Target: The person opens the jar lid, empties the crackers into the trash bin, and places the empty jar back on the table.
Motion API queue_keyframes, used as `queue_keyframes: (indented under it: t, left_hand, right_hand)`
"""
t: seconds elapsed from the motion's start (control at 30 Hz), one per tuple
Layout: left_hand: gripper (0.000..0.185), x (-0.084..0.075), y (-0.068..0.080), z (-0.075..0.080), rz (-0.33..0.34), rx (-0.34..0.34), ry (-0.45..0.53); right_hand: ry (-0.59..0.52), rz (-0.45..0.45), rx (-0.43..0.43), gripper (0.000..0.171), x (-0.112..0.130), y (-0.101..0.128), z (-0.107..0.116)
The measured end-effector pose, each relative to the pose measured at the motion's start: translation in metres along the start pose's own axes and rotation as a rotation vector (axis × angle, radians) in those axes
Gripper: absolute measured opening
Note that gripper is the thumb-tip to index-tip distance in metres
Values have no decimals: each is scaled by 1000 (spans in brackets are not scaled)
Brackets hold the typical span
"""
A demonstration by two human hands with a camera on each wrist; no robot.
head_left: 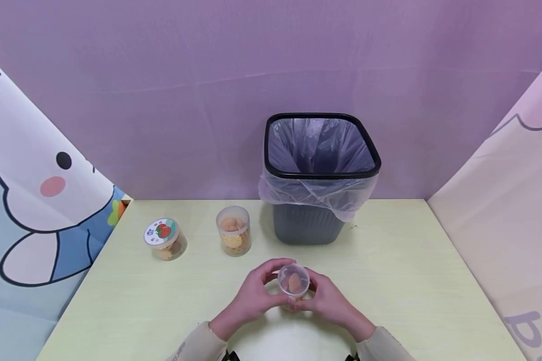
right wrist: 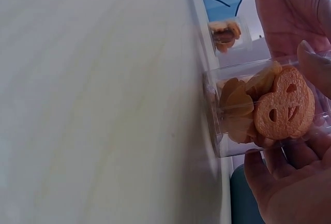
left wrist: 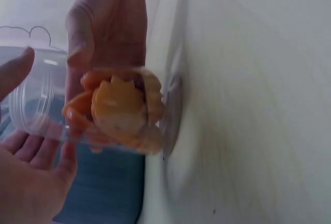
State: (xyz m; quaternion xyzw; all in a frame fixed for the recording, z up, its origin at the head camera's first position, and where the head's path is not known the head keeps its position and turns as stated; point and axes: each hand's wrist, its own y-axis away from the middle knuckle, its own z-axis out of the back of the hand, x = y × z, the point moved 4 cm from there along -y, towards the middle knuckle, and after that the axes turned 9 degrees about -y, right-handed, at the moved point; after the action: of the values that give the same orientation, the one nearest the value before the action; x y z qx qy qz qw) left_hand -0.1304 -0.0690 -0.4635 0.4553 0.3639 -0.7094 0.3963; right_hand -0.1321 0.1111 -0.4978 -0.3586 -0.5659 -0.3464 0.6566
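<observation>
Cradling a clear, lidless cookie jar (head_left: pixel 293 282), both hands grip.

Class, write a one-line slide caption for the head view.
Both hands, left and right, hold a clear biscuit jar before a lined bin.

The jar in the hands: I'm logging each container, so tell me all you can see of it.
The jar is a small round tub of clear plastic, with no lid visible on it. Inside lie orange-brown biscuits, one with a smiling face cut into it. It stands upright with its base on the pale table, in front of the bin. The left hand and right hand hold it from either side, fingers curled round its wall.
</observation>
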Motion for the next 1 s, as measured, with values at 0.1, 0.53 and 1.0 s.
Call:
queue_keyframes:
  t: [0.1,0.53,1.0]
  left_hand:
    - [70,-1,3,-2,0,-38,-1]
    - [71,-6,11,-10,3,-157,15]
    - [72,-8,5,4,-86,1,-12]
  right_hand:
    - [2,-3,-3,67,1,0,0]
    - [18,-11,-16,64,1,0,0]
    - [0,-29,-16,72,1,1,-1]
